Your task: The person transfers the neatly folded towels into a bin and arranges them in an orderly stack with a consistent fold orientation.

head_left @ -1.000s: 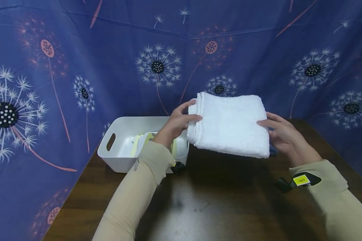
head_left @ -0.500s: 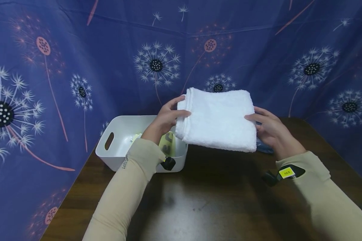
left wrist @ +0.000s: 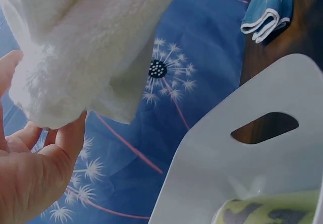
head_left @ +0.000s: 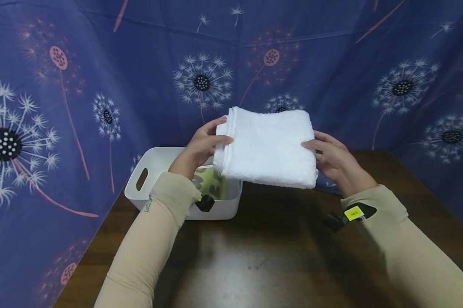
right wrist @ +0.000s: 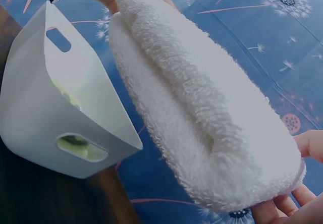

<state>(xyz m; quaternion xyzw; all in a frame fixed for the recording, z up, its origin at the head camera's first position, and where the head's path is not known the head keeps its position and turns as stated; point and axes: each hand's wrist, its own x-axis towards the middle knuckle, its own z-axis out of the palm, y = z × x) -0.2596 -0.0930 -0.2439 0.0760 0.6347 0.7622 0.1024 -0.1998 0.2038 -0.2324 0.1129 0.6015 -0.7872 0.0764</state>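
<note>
Both hands hold up a folded white towel (head_left: 270,147) in the air, in front of the curtain. The left hand (head_left: 202,145) pinches its left edge, thumb on the near face and fingers behind. At the right edge the right hand (head_left: 333,160) grips it the same way. In the right wrist view the towel (right wrist: 197,98) shows thick fluffy folds. Just below and left of the towel stands a white bin (head_left: 231,209) with handle cutouts. Inside it lies a yellow-green cloth with grey patches (head_left: 208,182), partly hidden by the left wrist and towel.
A folded blue cloth with white edging (left wrist: 267,12) lies on the dark wooden table (head_left: 277,256), behind the right hand in the head view. A blue dandelion-print curtain (head_left: 139,64) hangs around the back and sides of the table.
Both hands have carried the white towel leftward and slightly up, so it now overlaps the bin's right side more. The blue cloth behind the right hand has come partly into view.
</note>
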